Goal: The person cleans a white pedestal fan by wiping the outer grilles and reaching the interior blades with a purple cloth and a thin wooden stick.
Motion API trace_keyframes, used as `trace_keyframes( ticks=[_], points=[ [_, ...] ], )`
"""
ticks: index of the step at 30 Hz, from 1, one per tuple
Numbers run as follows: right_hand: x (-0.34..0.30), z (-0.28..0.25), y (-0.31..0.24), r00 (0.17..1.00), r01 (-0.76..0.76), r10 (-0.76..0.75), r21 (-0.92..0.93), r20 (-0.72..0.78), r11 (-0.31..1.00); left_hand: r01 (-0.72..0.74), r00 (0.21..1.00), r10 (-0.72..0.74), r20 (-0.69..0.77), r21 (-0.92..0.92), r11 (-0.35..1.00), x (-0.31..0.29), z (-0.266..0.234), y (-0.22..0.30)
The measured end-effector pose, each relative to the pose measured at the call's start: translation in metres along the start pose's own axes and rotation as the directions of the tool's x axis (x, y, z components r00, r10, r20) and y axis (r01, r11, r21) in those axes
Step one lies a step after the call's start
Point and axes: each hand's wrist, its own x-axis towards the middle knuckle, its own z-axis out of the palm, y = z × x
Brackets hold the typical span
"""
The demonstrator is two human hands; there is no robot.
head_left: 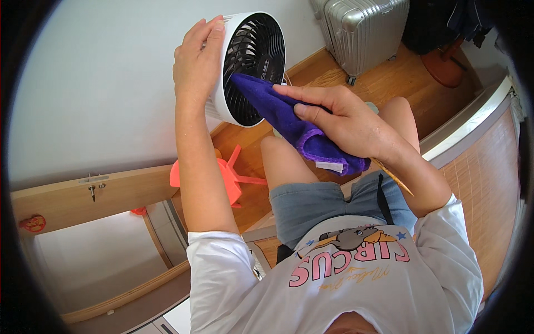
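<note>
A round fan (257,53) with a white casing and black grille is held up in front of me, tilted so its front faces right. My left hand (197,61) grips its casing from the left, fingers wrapped over the upper edge. In my right hand (345,119) is a purple cloth (283,114), with the index finger stretched along it. The cloth's narrow tip touches or lies just in front of the grille. From behind the right wrist sticks out a thin, pointed wooden stick (396,179); its other end is hidden by the hand and cloth.
A red plastic stool (233,192) stands on the wooden floor below my left forearm. A silver suitcase (364,33) is by the wall at the far right. The bed edge with a woven mat (481,183) lies to the right, a wooden door (128,189) with a key to the left.
</note>
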Motion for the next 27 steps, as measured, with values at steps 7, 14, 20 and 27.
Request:
trace_keyframes(
  ticks=[7, 14, 20, 27],
  points=[
    [0.019, 0.013, -0.013, 0.999, -0.016, 0.018, -0.071, 0.027, 0.997, -0.008, 0.999, 0.014, -0.051, 0.115, 0.993, -0.003, 0.006, 0.002],
    [-0.018, 0.011, 0.000, 0.991, 0.121, -0.117, -0.072, 0.057, 0.990, 0.018, 0.998, -0.015, -0.066, 0.049, 0.999, -0.005, 0.001, -0.008],
    [-0.012, 0.005, -0.010, 0.996, 0.048, -0.053, -0.061, -0.074, 0.997, -0.016, 0.998, 0.021, -0.066, 0.081, 0.997, -0.010, 0.002, -0.001],
    [-0.015, -0.005, -0.017, 0.999, 0.011, -0.018, -0.193, -0.034, 0.981, -0.026, 0.995, 0.036, -0.091, 0.109, 0.994, -0.020, 0.006, 0.007]
  ],
)
